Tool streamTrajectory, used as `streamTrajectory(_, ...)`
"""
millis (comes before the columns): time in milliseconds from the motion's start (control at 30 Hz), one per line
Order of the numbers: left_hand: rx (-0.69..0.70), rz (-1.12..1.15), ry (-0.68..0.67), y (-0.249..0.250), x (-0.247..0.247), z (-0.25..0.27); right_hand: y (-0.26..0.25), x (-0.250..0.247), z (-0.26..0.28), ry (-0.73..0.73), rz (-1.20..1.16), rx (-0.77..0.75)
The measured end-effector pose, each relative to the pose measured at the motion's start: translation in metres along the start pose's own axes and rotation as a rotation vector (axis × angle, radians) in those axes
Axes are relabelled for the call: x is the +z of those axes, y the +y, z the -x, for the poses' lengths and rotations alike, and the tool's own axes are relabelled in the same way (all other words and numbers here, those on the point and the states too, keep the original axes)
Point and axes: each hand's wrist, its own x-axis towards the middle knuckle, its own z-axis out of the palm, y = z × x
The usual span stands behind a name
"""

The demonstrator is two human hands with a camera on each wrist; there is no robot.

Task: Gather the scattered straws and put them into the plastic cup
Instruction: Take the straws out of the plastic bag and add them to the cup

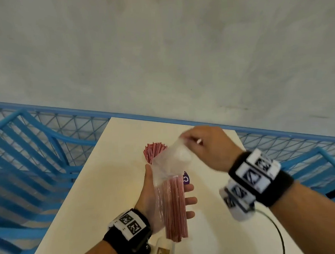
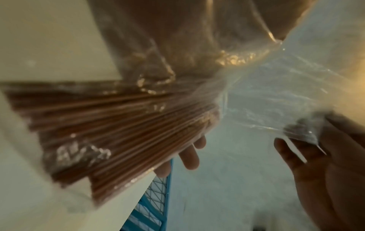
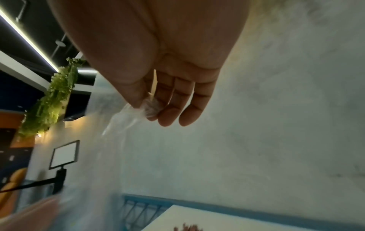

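This looks like a café or similar eating place. A cream surface (image 1: 111, 167) is flanked by blue mesh seating (image 1: 39, 151) at nine o'clock on a polished concrete floor (image 1: 159, 50). The right wrist view shows hanging greenery (image 3: 49, 100), a strip ceiling light (image 3: 29, 40) and a framed sign on a stand (image 3: 64, 154).

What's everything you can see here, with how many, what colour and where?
straws in the bag: one bundle, pink, over the left palm
bag: one, clear plastic, stretched between both hands
straws in the cup: one bunch, pink, standing behind the bag; cup mostly hidden
table: one, cream, under the hands
chairs: blue, beside the table
left hand: grip round the bagged bundle
right hand: grip pinching the bag's top
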Motion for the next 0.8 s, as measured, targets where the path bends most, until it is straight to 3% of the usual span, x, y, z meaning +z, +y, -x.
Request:
streamTrajectory(167, -0.047, 0.005, -0.061, -0.006, 0.007, 0.008, 0.021, -0.009, -0.058, -0.089, 0.153, 0.163)
streamTrajectory(300, -0.02, 0.025, -0.068, -0.009, 0.015, 0.012, 0.025, 0.013, -0.06, -0.251, 0.13, 0.238)
streamTrajectory(367, 0.005, 0.038, -0.06, -0.009, 0.017, 0.013, 0.027, 0.019, -0.048, -0.211, 0.075, 0.304)
streamTrajectory(467, 0.068, 0.04, -0.036, -0.003, 0.018, 0.012, 0.023, 0.024, -0.009, 0.106, -0.177, 0.494)
streamTrajectory(500, 0.088, 0.041, -0.027, -0.001, 0.02, 0.01, 0.02, 0.03, 0.011, 0.141, -0.258, 0.588)
streamTrajectory(567, 0.145, 0.031, -0.005, 0.004, 0.023, 0.004, 0.015, 0.046, 0.054, 0.042, -0.563, 0.836)
streamTrajectory(633, 0.195, 0.034, 0.006, 0.008, 0.029, -0.002, 0.011, 0.063, 0.09, -0.211, -1.011, 1.101)
streamTrajectory(700, 0.238, 0.015, 0.031, 0.008, 0.039, -0.006, 0.011, 0.075, 0.114, -0.378, -1.384, 1.221)
streamTrajectory(800, 0.273, -0.055, 0.071, 0.005, 0.056, -0.01, 0.009, 0.08, 0.124, -0.301, -1.651, 1.273)
